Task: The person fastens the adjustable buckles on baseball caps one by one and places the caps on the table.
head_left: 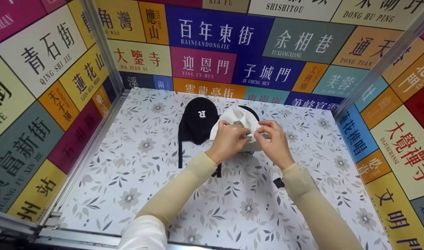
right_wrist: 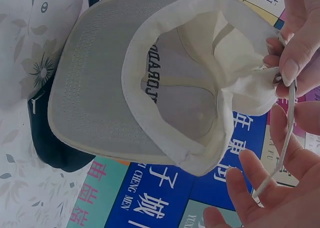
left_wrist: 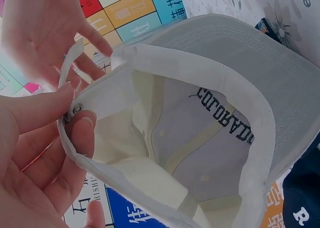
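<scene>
A white baseball cap (head_left: pixel 234 114), its grey-looking brim (left_wrist: pixel 230 42) and dark lettering inside showing in the wrist views, is held up with its opening toward me. My left hand (head_left: pixel 229 140) pinches the narrow back strap (right_wrist: pixel 291 105) beside a small metal eyelet (left_wrist: pixel 77 108), with thumb and fingers. Across from it, my right hand (head_left: pixel 274 140) has its fingers loosely extended; the strap's free end passes over these fingers (right_wrist: pixel 260 173) in the right wrist view. Left of the white cap lies a black cap (head_left: pixel 199 121) with a white R.
Another dark cap (head_left: pixel 250 111) shows partly behind the white one. A black strip (head_left: pixel 180 156) hangs from the black cap toward me. Beneath is a floral-patterned tabletop (head_left: pixel 146 187), bounded by metal posts (head_left: pixel 106 45) and colourful sign-printed walls (head_left: pixel 212 31).
</scene>
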Available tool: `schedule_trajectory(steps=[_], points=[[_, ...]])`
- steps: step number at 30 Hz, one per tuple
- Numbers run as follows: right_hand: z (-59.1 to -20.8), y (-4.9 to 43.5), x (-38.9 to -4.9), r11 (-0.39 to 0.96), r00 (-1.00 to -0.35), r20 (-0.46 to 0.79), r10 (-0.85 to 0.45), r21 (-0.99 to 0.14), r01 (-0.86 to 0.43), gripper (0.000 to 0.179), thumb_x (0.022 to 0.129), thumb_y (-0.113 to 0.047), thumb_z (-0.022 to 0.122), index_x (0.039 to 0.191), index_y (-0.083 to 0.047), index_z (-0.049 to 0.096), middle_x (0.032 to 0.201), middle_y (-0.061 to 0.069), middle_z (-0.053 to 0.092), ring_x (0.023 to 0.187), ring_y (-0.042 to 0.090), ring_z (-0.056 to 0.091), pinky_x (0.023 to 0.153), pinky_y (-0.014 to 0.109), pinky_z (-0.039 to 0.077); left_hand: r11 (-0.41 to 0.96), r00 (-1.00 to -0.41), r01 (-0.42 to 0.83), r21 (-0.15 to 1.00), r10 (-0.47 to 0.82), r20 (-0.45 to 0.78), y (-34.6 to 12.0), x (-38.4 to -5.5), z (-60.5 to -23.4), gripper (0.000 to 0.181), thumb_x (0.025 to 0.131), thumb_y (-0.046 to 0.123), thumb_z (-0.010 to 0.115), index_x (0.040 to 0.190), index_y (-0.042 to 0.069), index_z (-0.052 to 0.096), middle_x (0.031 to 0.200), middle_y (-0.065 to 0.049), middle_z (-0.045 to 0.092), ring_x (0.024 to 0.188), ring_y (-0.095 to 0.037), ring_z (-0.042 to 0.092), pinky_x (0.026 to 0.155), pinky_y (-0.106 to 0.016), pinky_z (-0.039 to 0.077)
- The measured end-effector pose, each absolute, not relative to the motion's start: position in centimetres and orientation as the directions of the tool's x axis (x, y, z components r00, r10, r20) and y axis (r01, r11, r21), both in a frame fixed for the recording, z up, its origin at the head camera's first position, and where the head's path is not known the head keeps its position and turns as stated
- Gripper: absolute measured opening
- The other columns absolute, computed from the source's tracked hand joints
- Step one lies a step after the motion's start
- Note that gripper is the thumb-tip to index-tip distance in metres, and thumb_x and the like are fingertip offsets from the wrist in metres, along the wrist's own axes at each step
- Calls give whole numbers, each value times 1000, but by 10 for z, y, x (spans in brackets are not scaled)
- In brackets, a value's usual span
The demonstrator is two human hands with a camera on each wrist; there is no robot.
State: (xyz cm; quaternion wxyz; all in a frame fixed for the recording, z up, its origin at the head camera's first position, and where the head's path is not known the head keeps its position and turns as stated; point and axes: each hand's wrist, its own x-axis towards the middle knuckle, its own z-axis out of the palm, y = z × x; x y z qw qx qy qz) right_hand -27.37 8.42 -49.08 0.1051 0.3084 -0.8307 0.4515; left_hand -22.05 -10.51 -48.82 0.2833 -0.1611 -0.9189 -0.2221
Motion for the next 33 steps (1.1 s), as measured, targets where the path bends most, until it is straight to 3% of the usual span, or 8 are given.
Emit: schedule_trajectory(steps=[7, 25, 33], points=[[-493, 78, -273, 400, -767, 472, -434, -663, -633, 15, 94, -16, 69, 80, -15, 66, 127, 9, 60, 121, 28, 51, 90, 47, 45, 855, -792, 415, 310, 172, 585, -98, -222, -488, 10, 85, 30, 81, 94, 26, 80, 75, 12, 68, 69, -3, 58, 83, -42, 35], [-497, 77, -274, 337, -775, 458, -436, -715, -612, 17, 95, -8, 65, 78, -8, 62, 128, 16, 59, 119, 32, 53, 86, 45, 51, 847, -787, 428, 317, 177, 591, -100, -227, -492, 13, 86, 30, 81, 98, 24, 80, 82, 11, 71, 74, -5, 61, 85, -44, 35], [-499, 85, -278, 356, -788, 445, -425, -719, -598, 20, 99, -9, 60, 78, -9, 59, 130, 11, 58, 118, 34, 55, 86, 44, 50, 848, -795, 418, 325, 169, 582, -106, -227, -493, 10, 84, 27, 81, 94, 23, 79, 80, 11, 70, 74, -6, 61, 86, -44, 36]])
